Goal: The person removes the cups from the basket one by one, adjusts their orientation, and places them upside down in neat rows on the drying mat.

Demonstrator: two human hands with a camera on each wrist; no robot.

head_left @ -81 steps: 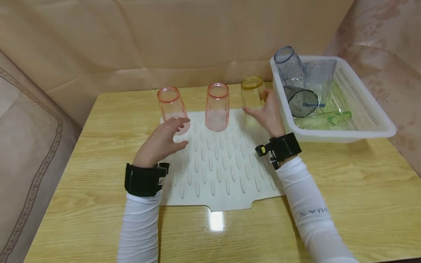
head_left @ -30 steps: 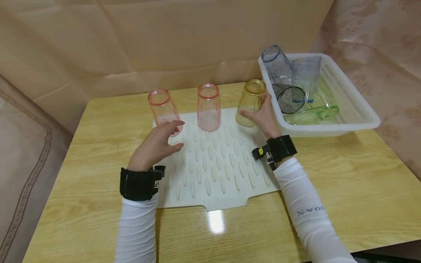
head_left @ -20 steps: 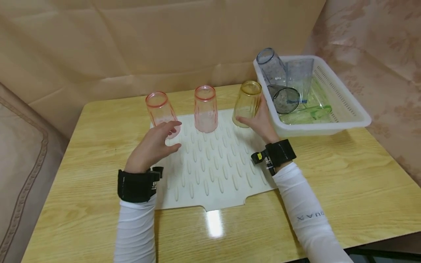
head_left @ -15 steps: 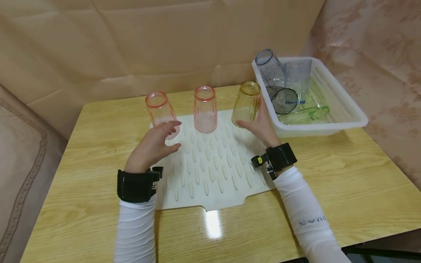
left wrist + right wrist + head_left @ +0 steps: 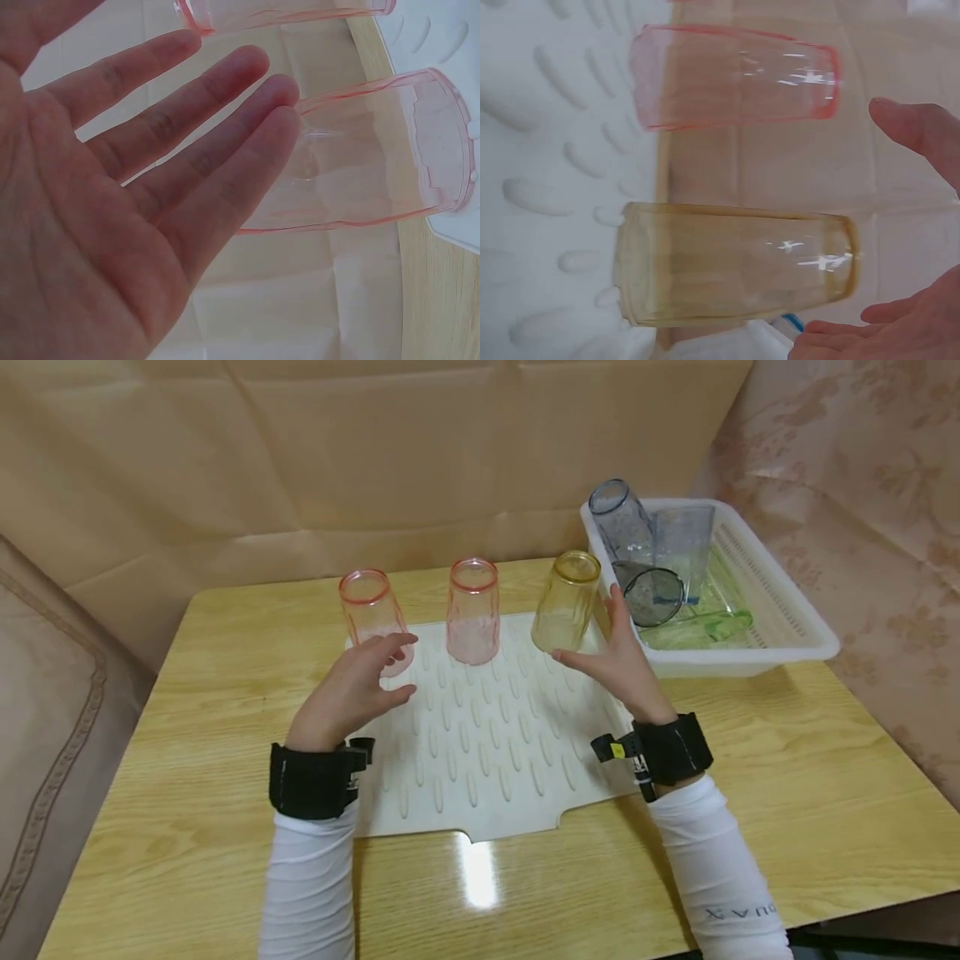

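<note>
Three cups stand mouth-down along the far edge of a white ribbed drying mat (image 5: pixel 495 752): a pink cup (image 5: pixel 369 614) at the left, a second pink cup (image 5: pixel 472 610) in the middle and a yellow cup (image 5: pixel 566 602) at the right. My right hand (image 5: pixel 600 639) is open just beside the yellow cup and a small gap separates them. In the right wrist view the yellow cup (image 5: pixel 735 262) lies between spread fingers (image 5: pixel 922 135) with nothing gripped. My left hand (image 5: pixel 401 668) hovers with straight fingers (image 5: pixel 225 90) close to the left pink cup (image 5: pixel 375 150), holding nothing.
A white slotted basket (image 5: pixel 750 660) stands at the table's right rear, right beside the yellow cup. It holds blue-grey cups (image 5: pixel 637 539) and a green cup (image 5: pixel 705 627) lying down. The wooden table (image 5: pixel 787 760) ends near me, and a curtain hangs behind.
My right hand has let go of the yellow cup and drawn back toward me. The cup, tilted in its grip before, now stands on the mat. The left hand has stayed put.
</note>
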